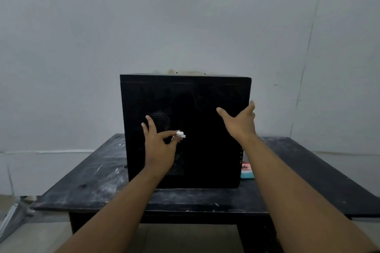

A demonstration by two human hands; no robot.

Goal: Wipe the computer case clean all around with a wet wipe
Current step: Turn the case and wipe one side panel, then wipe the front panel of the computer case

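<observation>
Computer case (205,96), black, stands upright mid-desk, set back toward the far edge, broad side panel facing the person. Desk (92,187) is black, scuffed, streaked with white dust along the near and left edges. Left grip (158,141) is in front of the panel's lower left part, pinching the wet wipe (180,134) between thumb and forefinger, other fingers fanned out; the wipe is bunched into a small white wad, and I cannot tell whether it touches the panel. Right grip (240,121) is released, fingers straight, thumb across the panel and fingertips at the case's right vertical edge; looks like a bracing or turning hold, contact not certain. A small red-and-teal packet (247,170) lies on the desk just beside the case's right lower corner. A mesh vent (162,119) shows faintly just above the left grip. Risks, as judgement: a wad this small covers little per stroke and could slip out of a two-finger pinch; pressing over the vent could snag the wipe or push moisture through the mesh; a one-sided push may slide the case toward the far edge; turning it to reach the other faces could sweep the packet toward the right edge; a dropped wipe would pick up the desk's dust and smear it on
</observation>
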